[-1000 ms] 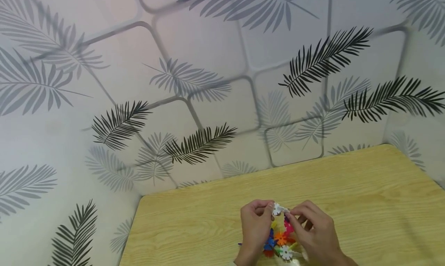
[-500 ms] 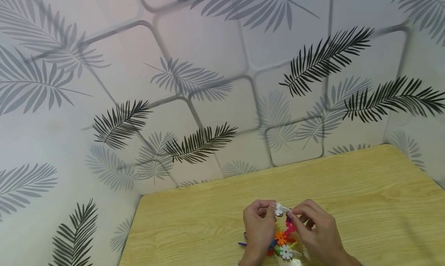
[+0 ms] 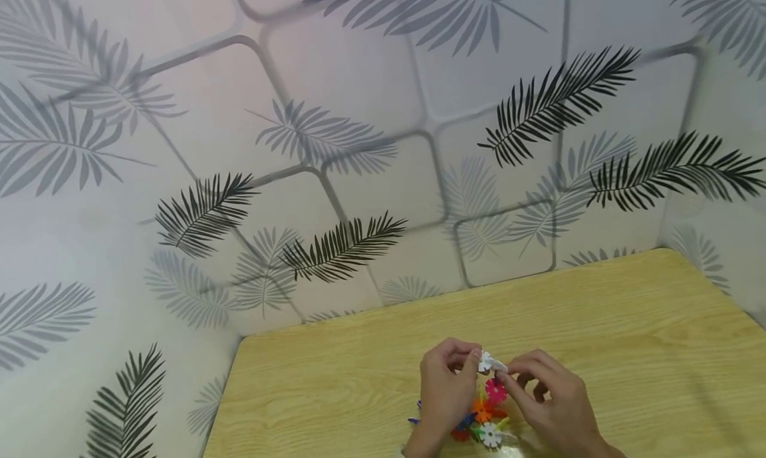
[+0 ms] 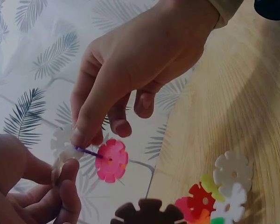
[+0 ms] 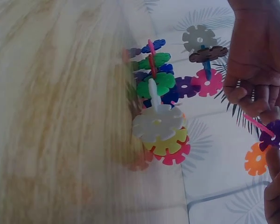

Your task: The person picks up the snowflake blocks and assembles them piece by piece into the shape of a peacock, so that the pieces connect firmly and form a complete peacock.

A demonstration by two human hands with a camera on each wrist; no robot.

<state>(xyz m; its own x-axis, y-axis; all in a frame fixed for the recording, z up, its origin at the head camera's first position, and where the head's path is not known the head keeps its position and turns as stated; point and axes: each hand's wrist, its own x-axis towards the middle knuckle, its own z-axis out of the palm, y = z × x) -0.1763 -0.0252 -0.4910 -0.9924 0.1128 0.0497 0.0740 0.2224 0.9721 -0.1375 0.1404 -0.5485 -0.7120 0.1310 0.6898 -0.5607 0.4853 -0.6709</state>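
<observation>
Both hands meet over the table with white plastic snowflake discs between them. My left hand pinches one white disc between thumb and fingers. My right hand pinches another white disc, which meets the first at an angle. In the left wrist view, a purple disc seen edge-on joins a pink disc at the fingertips. The right wrist view shows a purple disc and an orange disc close by the fingers. Fingers partly cover the white discs.
Beneath the hands is a cluster of joined discs, with an orange disc, a white disc and blue ones partly behind the left forearm. The wood-grain table backs onto a leaf-patterned wall.
Both hands and the white discs have shifted slightly right. The angled white disc shows more clearly between the fingertips, and the pink disc below has turned to face the head camera more fully.
</observation>
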